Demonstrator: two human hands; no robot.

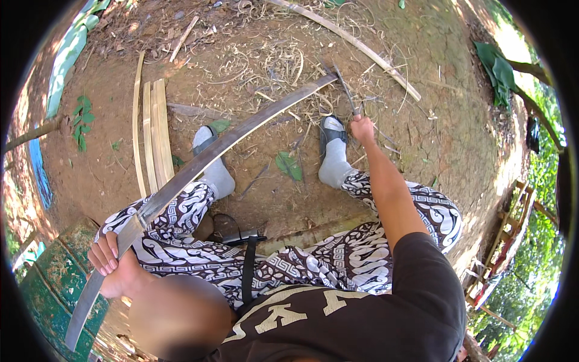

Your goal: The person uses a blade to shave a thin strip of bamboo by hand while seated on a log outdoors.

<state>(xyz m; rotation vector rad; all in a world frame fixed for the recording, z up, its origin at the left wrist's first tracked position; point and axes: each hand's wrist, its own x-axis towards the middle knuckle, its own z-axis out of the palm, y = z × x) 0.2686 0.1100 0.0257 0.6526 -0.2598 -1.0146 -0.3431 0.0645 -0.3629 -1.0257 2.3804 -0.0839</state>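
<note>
A long bamboo strip (240, 134), dark-skinned with a pale edge, slants across my left thigh from the lower left to the far middle. My left hand (110, 265) is closed round it near its lower end, below a node. In my right hand (363, 128), on the end of an outstretched arm, is the handle of a knife (345, 90). Its narrow dark blade points away from me and meets or crosses the strip's far tip; I cannot tell whether they touch.
Several pale bamboo strips (158, 133) lie left of my feet, and a curved one (368, 53) lies far right. Curly shavings (265, 63) cover the dirt ahead. A worn green surface (57, 277) is at lower left, a wooden frame (503, 241) at right.
</note>
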